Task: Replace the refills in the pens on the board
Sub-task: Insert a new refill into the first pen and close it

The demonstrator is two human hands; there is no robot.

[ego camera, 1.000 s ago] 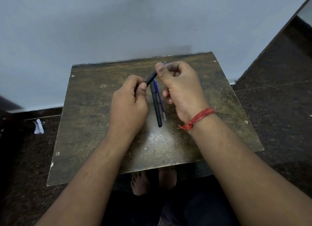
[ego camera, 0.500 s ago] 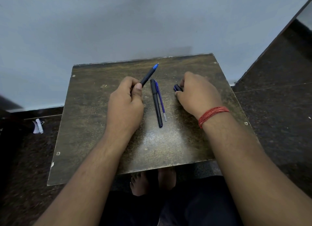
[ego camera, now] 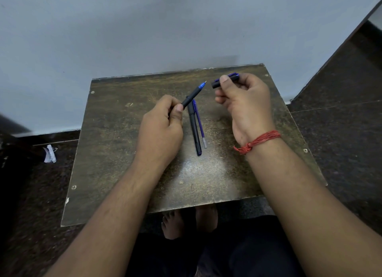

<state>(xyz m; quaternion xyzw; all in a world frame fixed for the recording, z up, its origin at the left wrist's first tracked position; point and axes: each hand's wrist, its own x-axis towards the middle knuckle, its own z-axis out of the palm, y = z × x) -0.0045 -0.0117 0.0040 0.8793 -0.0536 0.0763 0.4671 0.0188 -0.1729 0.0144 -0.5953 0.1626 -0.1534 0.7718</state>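
**Cap lifted, tip bare: the risks at the capping step**

The uncapped pen is held in the left hand, fingers curled shut round its lower barrel, its blue tip pointing toward 1 o'clock above the board. The right hand is closed in a pinch on the dark cap, held at about 2 o'clock from the pen tip, near it but not touching. Whether the cap's open mouth faces the tip cannot be told.

Judging from this, the likely next step is joining cap to pen. If the cap comes in off-axis, the fine point could strike its rim, bending the tip or smearing ink on the fingers. A loose grip on the short cap could let it drop and roll off the board to the floor.

Just right of the left hand, a second pen lies capped on the board, running from 12 to 6 o'clock, with a loose refill close alongside it. A careless wrist could sweep both away, since the board appears to have no raised edge.

No container is in view; the cap is the only hollow part, and its inside cannot be seen. A scrap of paper lies on the floor at 9 o'clock.
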